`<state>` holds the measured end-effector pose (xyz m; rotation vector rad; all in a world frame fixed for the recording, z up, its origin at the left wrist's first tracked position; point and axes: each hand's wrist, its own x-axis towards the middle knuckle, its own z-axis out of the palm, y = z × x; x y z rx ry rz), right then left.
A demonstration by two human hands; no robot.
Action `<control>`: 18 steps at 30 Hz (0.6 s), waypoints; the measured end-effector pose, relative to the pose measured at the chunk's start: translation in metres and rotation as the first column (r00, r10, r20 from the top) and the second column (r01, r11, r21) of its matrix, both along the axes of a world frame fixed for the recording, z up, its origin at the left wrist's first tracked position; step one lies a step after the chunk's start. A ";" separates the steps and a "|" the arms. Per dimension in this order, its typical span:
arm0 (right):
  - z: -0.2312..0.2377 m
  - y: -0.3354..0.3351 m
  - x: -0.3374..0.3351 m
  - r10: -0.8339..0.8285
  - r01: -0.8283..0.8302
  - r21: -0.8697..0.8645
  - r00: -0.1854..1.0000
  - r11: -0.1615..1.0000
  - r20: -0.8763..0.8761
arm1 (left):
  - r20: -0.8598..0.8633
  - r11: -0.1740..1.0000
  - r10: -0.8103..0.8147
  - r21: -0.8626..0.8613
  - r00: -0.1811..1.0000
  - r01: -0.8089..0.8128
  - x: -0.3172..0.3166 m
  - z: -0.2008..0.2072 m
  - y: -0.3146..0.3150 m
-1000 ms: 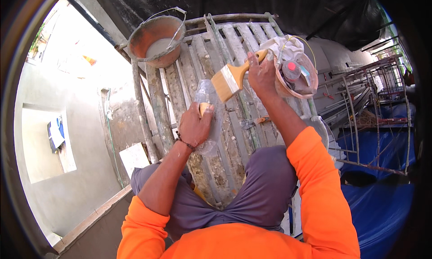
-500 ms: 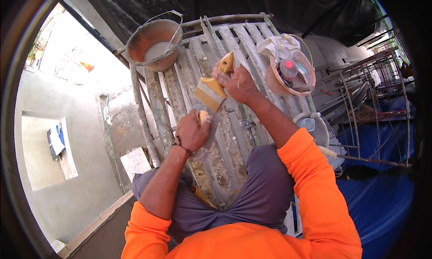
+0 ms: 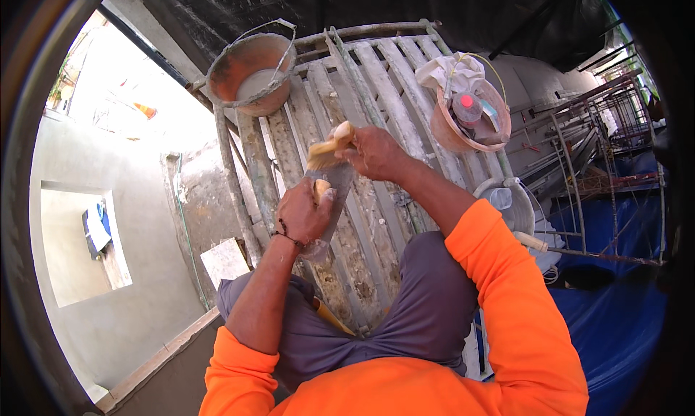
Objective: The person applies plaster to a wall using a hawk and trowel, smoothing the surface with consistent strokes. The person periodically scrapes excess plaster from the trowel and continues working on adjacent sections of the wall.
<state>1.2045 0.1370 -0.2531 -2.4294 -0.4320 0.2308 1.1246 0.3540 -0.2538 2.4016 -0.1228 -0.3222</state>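
Observation:
My right hand (image 3: 380,154) is closed round the handle of a wide paintbrush (image 3: 326,153), whose pale bristles point to the left and down. The bristles are at the upper end of a flat metal plastering trowel (image 3: 338,181); whether they touch it I cannot tell. My left hand (image 3: 300,210) grips this trowel by its wooden handle, the rounded end of which shows above the thumb. Part of the blade is hidden behind the left hand. Both tools are above the gap between my knees, over a platform of worn slats (image 3: 365,260).
At the platform's far left stands a mortar-stained bucket (image 3: 271,101). Another bucket (image 3: 449,130), holding a cloth and a red-capped bottle (image 3: 465,109), is on the right. Nearer me is a pale bucket (image 3: 517,217). Metal scaffold frames (image 3: 579,192) and blue sheeting (image 3: 615,322) lie beyond the right edge.
My right hand has turned the brush from upright, broad side showing, to tilted left and edge-on, and lowered it toward the trowel. The left hand has barely moved.

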 end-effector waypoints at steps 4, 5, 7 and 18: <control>-0.008 -0.007 0.012 -0.136 0.123 0.108 0.983 0.987 0.122 | 0.010 0.999 -0.022 0.045 1.000 0.022 -0.001 0.001 0.000; -0.012 -0.006 0.012 -0.140 0.117 0.172 0.981 0.978 0.131 | -0.008 0.998 -0.024 0.051 1.000 0.025 0.000 0.001 0.000; -0.016 -0.006 0.011 -0.090 0.052 0.233 0.984 0.971 0.156 | -0.013 0.999 -0.025 0.027 1.000 0.026 0.002 0.002 0.000; -0.016 -0.006 -0.001 -0.103 0.004 0.353 0.959 0.936 0.263 | 0.059 0.992 0.112 0.054 0.992 -0.115 0.008 -0.003 0.003</control>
